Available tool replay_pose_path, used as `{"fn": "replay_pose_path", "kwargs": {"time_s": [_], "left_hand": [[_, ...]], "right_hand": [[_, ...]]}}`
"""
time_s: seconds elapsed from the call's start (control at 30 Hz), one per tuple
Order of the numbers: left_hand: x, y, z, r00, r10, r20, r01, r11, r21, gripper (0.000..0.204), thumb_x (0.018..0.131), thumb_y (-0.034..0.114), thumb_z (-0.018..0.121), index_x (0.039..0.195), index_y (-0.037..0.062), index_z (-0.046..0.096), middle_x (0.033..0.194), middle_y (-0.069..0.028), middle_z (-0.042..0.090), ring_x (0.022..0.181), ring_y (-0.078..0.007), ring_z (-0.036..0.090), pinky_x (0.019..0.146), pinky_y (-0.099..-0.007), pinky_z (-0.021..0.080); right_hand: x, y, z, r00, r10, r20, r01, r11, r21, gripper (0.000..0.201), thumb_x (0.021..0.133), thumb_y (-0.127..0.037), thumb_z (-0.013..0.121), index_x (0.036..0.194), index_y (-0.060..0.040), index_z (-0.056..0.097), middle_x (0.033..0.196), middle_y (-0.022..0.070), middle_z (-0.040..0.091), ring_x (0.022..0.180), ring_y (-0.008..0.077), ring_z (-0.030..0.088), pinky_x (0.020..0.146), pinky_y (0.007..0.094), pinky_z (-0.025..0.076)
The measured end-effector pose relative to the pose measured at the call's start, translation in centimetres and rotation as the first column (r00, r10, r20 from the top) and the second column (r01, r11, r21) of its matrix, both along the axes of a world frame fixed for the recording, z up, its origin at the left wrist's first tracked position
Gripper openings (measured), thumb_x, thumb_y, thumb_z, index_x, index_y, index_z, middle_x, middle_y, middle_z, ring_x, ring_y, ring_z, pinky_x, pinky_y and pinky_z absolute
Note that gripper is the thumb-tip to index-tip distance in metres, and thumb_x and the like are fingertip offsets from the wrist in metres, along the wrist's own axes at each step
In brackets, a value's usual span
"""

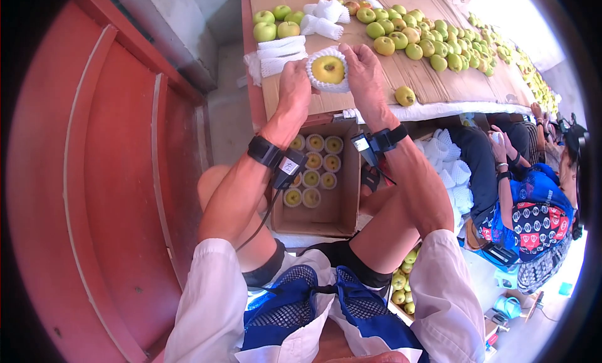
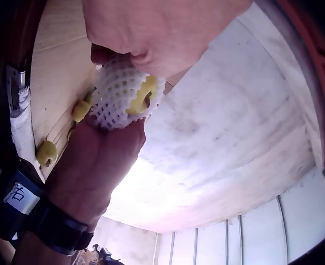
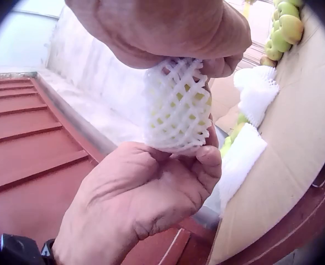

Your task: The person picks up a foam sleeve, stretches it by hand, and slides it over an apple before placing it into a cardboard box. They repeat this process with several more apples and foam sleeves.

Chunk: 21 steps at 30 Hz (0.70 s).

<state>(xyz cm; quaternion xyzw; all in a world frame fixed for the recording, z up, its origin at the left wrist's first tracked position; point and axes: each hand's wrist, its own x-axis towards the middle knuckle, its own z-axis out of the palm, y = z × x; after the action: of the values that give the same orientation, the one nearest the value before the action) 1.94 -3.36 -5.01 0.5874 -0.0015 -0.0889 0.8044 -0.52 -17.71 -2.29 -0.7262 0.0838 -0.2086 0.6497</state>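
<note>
Over the near edge of the cardboard-covered table, both hands hold a yellow-green apple (image 1: pixel 328 69) wrapped in a white foam net (image 3: pixel 176 113). My left hand (image 1: pixel 295 86) grips the net's left side, its thumb and fingers curled round it. On the opposite side my right hand (image 1: pixel 366 78) pinches the net's edge. The apple's dimpled end faces up out of the net's opening. Below the hands, a cardboard box (image 1: pixel 348 200) holds several netted apples (image 1: pixel 314 160) in rows.
Flat foam nets (image 1: pixel 282 51) lie stacked at the table's left, near a few green apples (image 1: pixel 264 31). A large spread of apples (image 1: pixel 433 40) covers the table's back right. One loose apple (image 1: pixel 405 96) sits near the edge. Another person (image 1: pixel 533 200) sits at right, beside piled nets (image 1: pixel 448 165).
</note>
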Motion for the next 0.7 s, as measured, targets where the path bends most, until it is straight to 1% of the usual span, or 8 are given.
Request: {"fn": "replay_pose_path", "kwargs": {"time_s": [0.13, 0.23, 0.3, 0.4, 0.5, 0.6, 0.63, 0.7], "left_hand": [[0.1, -0.3, 0.1, 0.999, 0.038, -0.011, -0.039, 0.999, -0.026, 0.029, 0.107, 0.026, 0.048, 0.119, 0.0007, 0.055, 0.1, -0.0072, 0.067, 0.079, -0.0132, 0.065, 0.064, -0.0297, 0.054], [-0.1, -0.9, 0.3, 0.997, 0.075, -0.017, -0.076, 0.994, -0.076, 0.029, 0.107, 0.027, 0.047, 0.115, -0.0002, 0.052, 0.093, -0.0074, 0.063, 0.074, -0.0129, 0.061, 0.059, -0.0292, 0.05], [-0.3, -1.1, 0.3, 0.997, 0.071, -0.039, -0.075, 0.992, -0.098, 0.029, 0.107, 0.027, 0.046, 0.116, 0.0002, 0.052, 0.093, -0.0072, 0.063, 0.075, -0.013, 0.061, 0.06, -0.0298, 0.05], [0.0, -1.4, -0.3, 0.995, 0.093, -0.028, -0.096, 0.988, -0.12, 0.03, 0.108, 0.026, 0.048, 0.122, 0.0007, 0.055, 0.109, -0.0085, 0.068, 0.093, -0.0162, 0.07, 0.077, -0.0332, 0.06], [0.2, -1.9, -0.1, 0.987, 0.154, 0.047, -0.151, 0.987, -0.059, 0.029, 0.108, 0.026, 0.048, 0.122, 0.0009, 0.055, 0.109, -0.0083, 0.067, 0.091, -0.0153, 0.069, 0.074, -0.0322, 0.059], [-0.6, -1.9, 1.0, 0.998, 0.063, 0.006, -0.063, 0.998, 0.016, 0.03, 0.108, 0.027, 0.047, 0.122, 0.0009, 0.055, 0.107, -0.0079, 0.067, 0.087, -0.0152, 0.068, 0.071, -0.0307, 0.057], [-0.7, -1.8, 1.3, 1.0, 0.018, -0.006, -0.018, 1.0, -0.016, 0.03, 0.108, 0.027, 0.048, 0.122, 0.0013, 0.055, 0.107, -0.0077, 0.067, 0.086, -0.0153, 0.067, 0.072, -0.0307, 0.057], [-0.8, -1.4, 1.8, 0.997, -0.07, -0.026, 0.067, 0.994, -0.084, 0.031, 0.108, 0.029, 0.049, 0.122, 0.0019, 0.055, 0.105, -0.0071, 0.067, 0.085, -0.0155, 0.066, 0.072, -0.0307, 0.056]], "right_hand": [[-0.4, 0.6, 0.6, 0.999, -0.038, 0.008, 0.038, 0.999, -0.039, 0.034, 0.101, -0.033, 0.065, 0.104, 0.0005, 0.066, 0.088, 0.0013, 0.064, 0.079, 0.0069, 0.056, 0.068, 0.0254, 0.048], [0.3, 0.6, -0.5, 0.998, 0.011, 0.062, -0.02, 0.988, 0.154, 0.034, 0.102, -0.033, 0.063, 0.105, 0.0012, 0.066, 0.089, 0.002, 0.065, 0.08, 0.0077, 0.056, 0.069, 0.0255, 0.048], [0.5, 0.6, -0.7, 0.997, -0.031, 0.073, 0.022, 0.991, 0.132, 0.036, 0.103, -0.032, 0.062, 0.1, 0.0037, 0.065, 0.084, 0.0054, 0.063, 0.078, 0.0103, 0.055, 0.068, 0.0277, 0.047], [0.4, 0.6, -0.9, 0.995, -0.073, 0.07, 0.069, 0.996, 0.058, 0.038, 0.104, -0.032, 0.059, 0.097, 0.0053, 0.064, 0.081, 0.0076, 0.062, 0.078, 0.0122, 0.055, 0.068, 0.0298, 0.047], [0.6, 0.6, -1.1, 0.989, -0.125, 0.083, 0.122, 0.992, 0.044, 0.04, 0.105, -0.032, 0.053, 0.097, 0.0059, 0.063, 0.081, 0.0091, 0.062, 0.077, 0.0139, 0.055, 0.07, 0.0322, 0.047], [1.0, -0.3, -0.8, 0.988, -0.13, 0.087, 0.119, 0.986, 0.119, 0.041, 0.105, -0.032, 0.049, 0.098, 0.006, 0.063, 0.081, 0.0107, 0.063, 0.077, 0.0164, 0.056, 0.072, 0.0351, 0.048], [1.1, -0.8, -0.7, 0.989, -0.124, 0.087, 0.11, 0.982, 0.153, 0.042, 0.104, -0.032, 0.048, 0.098, 0.0059, 0.064, 0.082, 0.0113, 0.063, 0.077, 0.0173, 0.057, 0.073, 0.0361, 0.048], [1.4, -2.0, -0.8, 0.988, -0.123, 0.089, 0.114, 0.988, 0.104, 0.041, 0.104, -0.031, 0.048, 0.099, 0.0054, 0.065, 0.083, 0.0107, 0.064, 0.077, 0.0185, 0.057, 0.073, 0.0362, 0.048]]}}
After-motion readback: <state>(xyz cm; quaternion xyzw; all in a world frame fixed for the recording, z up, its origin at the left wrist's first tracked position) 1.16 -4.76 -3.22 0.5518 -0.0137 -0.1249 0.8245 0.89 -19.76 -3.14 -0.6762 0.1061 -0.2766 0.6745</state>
